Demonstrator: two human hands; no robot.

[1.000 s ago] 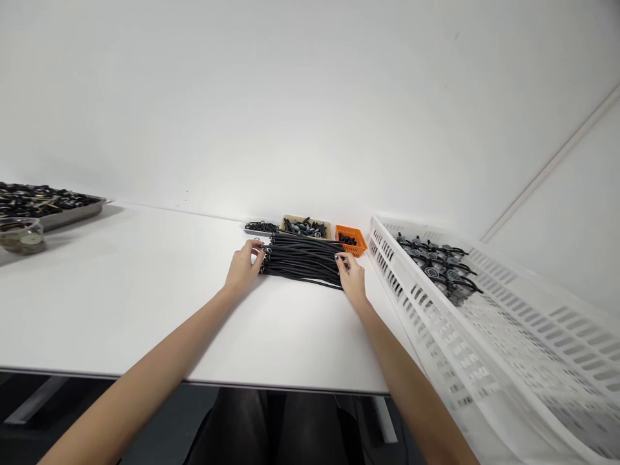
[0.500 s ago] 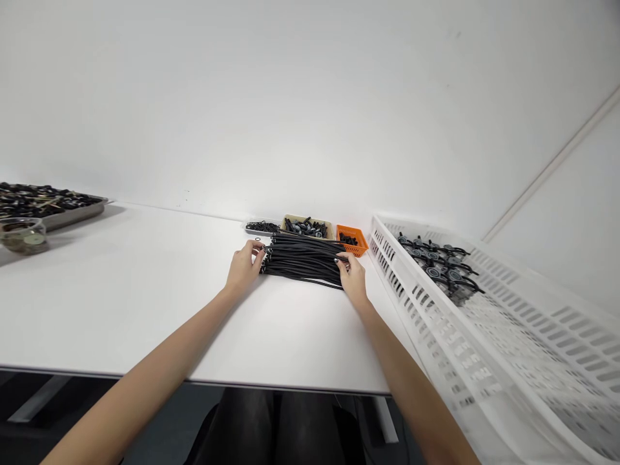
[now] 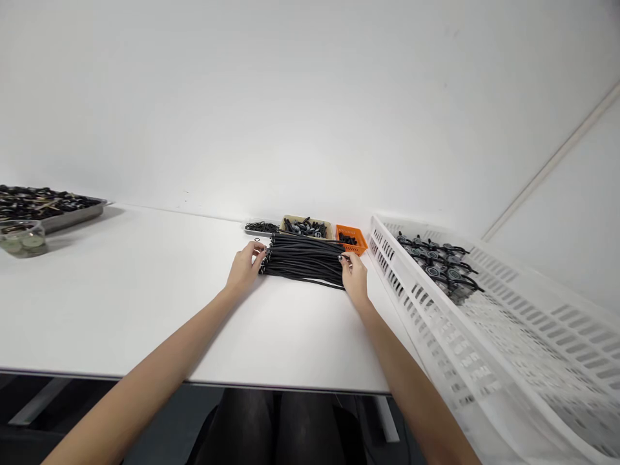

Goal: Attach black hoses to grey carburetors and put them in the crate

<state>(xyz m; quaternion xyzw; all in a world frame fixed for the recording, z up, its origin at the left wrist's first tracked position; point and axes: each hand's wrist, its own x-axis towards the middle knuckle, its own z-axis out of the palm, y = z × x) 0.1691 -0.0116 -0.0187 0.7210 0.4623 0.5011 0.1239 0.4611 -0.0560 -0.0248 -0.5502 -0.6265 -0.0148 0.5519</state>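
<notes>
A row of long black tubes lies side by side on the white table, with small pale and metallic bits along its left ends. My left hand is at those left ends, thumb and forefinger closed on the end of a tube. At the right ends, my right hand pinches the end of a black tube between thumb and fingers. A small dark ring lies on the table just behind my left hand.
Behind the tubes stand a clear tray of black rings, a beige tray of black and grey parts and an orange basket. A large white crate is at right; a metal tray and clear cup at left.
My right hand has shifted very slightly right at the tube ends. My left hand has barely moved.
</notes>
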